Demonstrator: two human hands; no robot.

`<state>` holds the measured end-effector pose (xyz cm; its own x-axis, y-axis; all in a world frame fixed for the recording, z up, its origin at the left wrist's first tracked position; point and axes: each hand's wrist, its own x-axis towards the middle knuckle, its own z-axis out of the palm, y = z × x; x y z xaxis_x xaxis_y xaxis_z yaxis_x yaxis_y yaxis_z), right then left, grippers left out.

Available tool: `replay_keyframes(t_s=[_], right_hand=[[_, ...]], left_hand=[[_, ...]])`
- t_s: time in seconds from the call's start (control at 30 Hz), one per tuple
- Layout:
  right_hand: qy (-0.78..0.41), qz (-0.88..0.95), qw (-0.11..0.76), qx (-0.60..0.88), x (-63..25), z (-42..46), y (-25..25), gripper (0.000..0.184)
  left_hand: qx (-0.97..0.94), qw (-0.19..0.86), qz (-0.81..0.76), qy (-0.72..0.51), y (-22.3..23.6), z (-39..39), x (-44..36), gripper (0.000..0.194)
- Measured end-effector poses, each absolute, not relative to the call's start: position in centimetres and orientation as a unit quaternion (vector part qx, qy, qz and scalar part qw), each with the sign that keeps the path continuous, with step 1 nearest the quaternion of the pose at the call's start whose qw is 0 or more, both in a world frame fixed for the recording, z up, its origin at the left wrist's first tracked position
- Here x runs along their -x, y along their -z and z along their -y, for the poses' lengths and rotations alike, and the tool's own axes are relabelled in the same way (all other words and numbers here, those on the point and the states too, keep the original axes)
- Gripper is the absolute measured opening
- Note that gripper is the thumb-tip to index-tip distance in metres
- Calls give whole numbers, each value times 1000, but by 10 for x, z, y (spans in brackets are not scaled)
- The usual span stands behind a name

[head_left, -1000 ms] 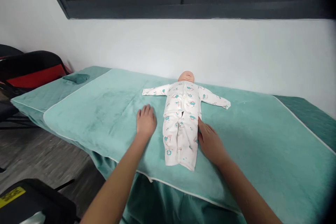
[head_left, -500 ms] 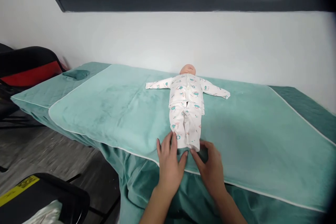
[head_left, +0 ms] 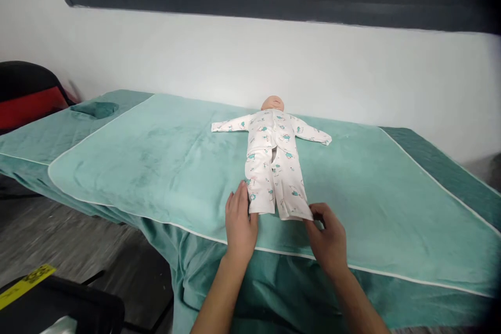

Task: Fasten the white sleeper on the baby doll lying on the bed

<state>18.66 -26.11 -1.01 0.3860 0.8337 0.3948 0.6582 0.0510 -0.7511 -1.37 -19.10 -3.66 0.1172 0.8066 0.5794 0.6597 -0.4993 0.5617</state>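
Observation:
A baby doll (head_left: pixel 273 103) lies on its back with its arms spread. It wears a white printed top (head_left: pixel 270 130) and matching white baby trousers (head_left: pixel 287 182), the legs laid apart. My left hand (head_left: pixel 240 224) rests along the outer edge of the left trouser leg, fingers stretched out and the thumb by the hem. My right hand (head_left: pixel 327 235) pinches the outer corner of the right leg's hem between thumb and fingers. Whether the doll's legs fill the trousers cannot be seen.
A light green cover (head_left: pixel 176 167) with white piping lies over the bed, which has a face hole (head_left: pixel 96 109) at its left end. Behind stands a white wall (head_left: pixel 176 52) below a dark window frame (head_left: pixel 258 2). Black chairs (head_left: pixel 70 300) stand at the left.
The right trouser leg has been drawn out to the right by my right hand, so the legs now lie apart. My left hand has shifted slightly up along the left leg. The view has moved a little.

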Motion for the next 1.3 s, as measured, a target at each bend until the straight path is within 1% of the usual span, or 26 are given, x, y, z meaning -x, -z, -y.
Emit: replay_keyframes(t_s=[0.1,0.2,0.27,0.33,0.43,0.6,0.67,0.77,0.87,0.93,1.0,1.07,1.1,1.13,1.2,1.3], right_hand=[[-106,590,454,659,-181,275,21,10],[-142,594,427,667,-175,280,27,14],[-164,595,401,677,-173,277,26,18],[-182,606,374,678,-175,273,21,21],[-212,624,342,670,-182,266,12,25],[-288,617,319,659,-196,259,0,33],[-320,638,294,636,-202,259,-7,30],[-338,692,237,592,-209,262,-18,26],[-347,711,193,580,-209,273,-16,32],[-384,705,173,571,-198,283,0,32],[-426,704,150,548,-176,297,28,27],[-425,730,123,521,-146,314,61,16],[-408,752,89,509,-130,322,77,13],[-388,778,61,491,-114,330,90,15],[-390,814,-2,431,-89,343,111,13],[-394,828,-51,397,-73,348,125,15]], left_hand=[[-750,77,-494,-434,29,196,8,63],[-759,66,-495,-418,22,198,1,45],[-754,66,-494,-429,21,197,-1,37],[-736,70,-491,-461,22,195,0,32],[-717,72,-484,-496,24,191,3,32],[-741,70,-476,-468,27,193,5,40],[-739,84,-472,-473,30,200,7,43],[-717,120,-490,-482,45,222,24,41],[-702,137,-532,-453,75,254,64,36],[-673,123,-594,-422,101,281,105,34],[-627,102,-674,-377,125,309,152,33],[-572,76,-745,-334,144,339,200,36],[-539,53,-779,-317,150,353,223,38],[-505,29,-808,-301,153,366,243,42],[-460,-27,-849,-258,153,387,279,49],[-416,-111,-887,-166,139,405,319,59]])
